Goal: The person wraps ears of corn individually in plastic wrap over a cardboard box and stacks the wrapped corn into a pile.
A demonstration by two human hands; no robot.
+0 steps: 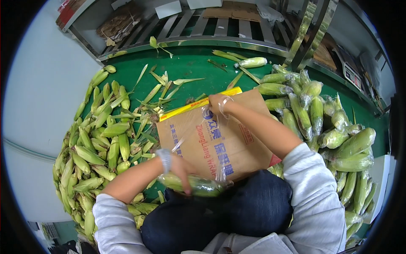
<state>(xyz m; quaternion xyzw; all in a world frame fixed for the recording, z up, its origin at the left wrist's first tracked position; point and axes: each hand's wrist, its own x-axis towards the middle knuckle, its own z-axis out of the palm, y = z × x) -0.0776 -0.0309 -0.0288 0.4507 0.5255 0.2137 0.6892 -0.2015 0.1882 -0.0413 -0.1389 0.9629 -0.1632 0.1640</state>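
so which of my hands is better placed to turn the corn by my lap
Left, I'd say: your left hand is right over that corn, while your right hand is farther off, by the yellow strip.

Green surface (190, 63): 2 corn piles (116, 130), husks (186, 81).

brown cardboard box (243, 146): blue characters, red lettering | yellow strip (192, 106): small red print

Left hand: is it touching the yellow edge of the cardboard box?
No, the left hand is on a corn cob; the right hand is at the yellow edge.
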